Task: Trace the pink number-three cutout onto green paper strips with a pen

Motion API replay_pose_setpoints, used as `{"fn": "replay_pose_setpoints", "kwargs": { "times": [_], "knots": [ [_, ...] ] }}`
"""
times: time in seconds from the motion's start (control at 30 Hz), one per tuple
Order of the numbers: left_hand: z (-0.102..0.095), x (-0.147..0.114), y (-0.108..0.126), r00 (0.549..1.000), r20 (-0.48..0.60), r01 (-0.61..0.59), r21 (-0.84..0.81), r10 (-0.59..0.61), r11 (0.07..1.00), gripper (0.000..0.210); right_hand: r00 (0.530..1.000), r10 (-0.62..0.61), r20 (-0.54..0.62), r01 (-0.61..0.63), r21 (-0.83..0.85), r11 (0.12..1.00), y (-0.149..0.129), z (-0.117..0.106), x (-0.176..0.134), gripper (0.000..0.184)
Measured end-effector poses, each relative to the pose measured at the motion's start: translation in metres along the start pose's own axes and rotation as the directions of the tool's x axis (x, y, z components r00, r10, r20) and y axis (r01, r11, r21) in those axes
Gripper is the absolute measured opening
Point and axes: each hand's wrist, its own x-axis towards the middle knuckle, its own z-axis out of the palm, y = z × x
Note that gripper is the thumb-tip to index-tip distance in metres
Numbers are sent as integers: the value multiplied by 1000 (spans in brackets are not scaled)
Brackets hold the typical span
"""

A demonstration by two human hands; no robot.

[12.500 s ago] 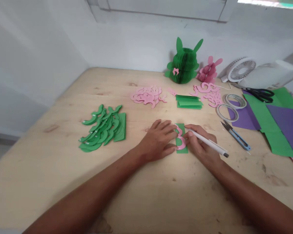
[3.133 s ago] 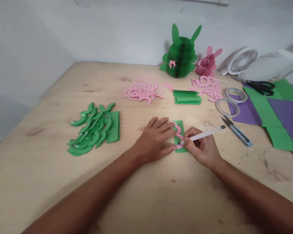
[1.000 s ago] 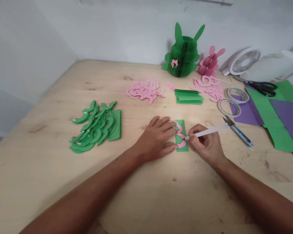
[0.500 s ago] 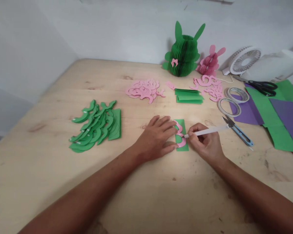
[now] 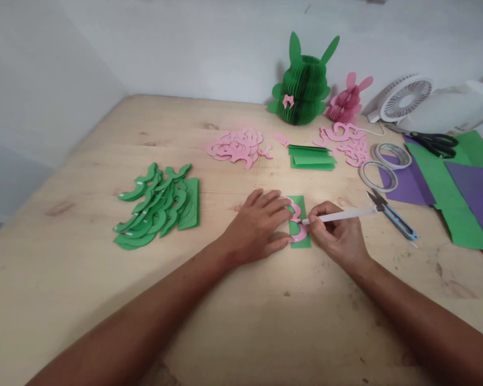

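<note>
In the middle of the table a green paper strip [image 5: 301, 245] lies flat, with a curved pink paper cutout [image 5: 301, 232] on top of it. My left hand [image 5: 261, 225] rests with fingers spread, their tips pressing the cutout's left edge onto the strip. A white pen [image 5: 346, 215] is pinched in my right hand [image 5: 338, 234]. Its tip meets the cutout's edge near the notch between the two curves. Whatever lies under my left fingertips is hidden.
Green cutouts [image 5: 148, 217] are heaped at left, pink cutouts [image 5: 235, 146] behind. Folded green paper [image 5: 313, 161], tape rolls [image 5: 378, 177], blue thread snips [image 5: 398, 221], black scissors [image 5: 432, 142] and purple paper [image 5: 410, 185] lie right. A green paper rabbit [image 5: 304, 91] and fan [image 5: 405, 99] stand at the back.
The pen tip has shifted very slightly up and left along the pink cutout's edge. My left hand stays in place, and the view has tilted a little.
</note>
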Motion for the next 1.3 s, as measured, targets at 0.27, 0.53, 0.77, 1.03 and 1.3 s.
{"fn": "replay_pose_setpoints", "kwargs": {
  "times": [0.27,0.53,0.77,1.03,1.3],
  "knots": [
    [0,0,0,1000,3,2,0,-2,1000,34,1000,16,11,-16,29,999,1,1,0,10],
    [1,0,-1,1000,-5,-11,11,11,1000,35,1000,3,18,-4,43,999,1,2,1,12],
    [0,0,0,1000,5,1,-3,-1,1000,33,1000,-10,-20,11,31,999,-4,-1,2,11],
    [-1,1,0,1000,7,0,-2,0,1000,32,1000,-8,0,8,16,1000,-5,-2,2,12],
    [0,0,0,1000,-1,-6,8,6,1000,33,1000,-13,12,12,80,997,-1,2,2,12]
  ]
}}
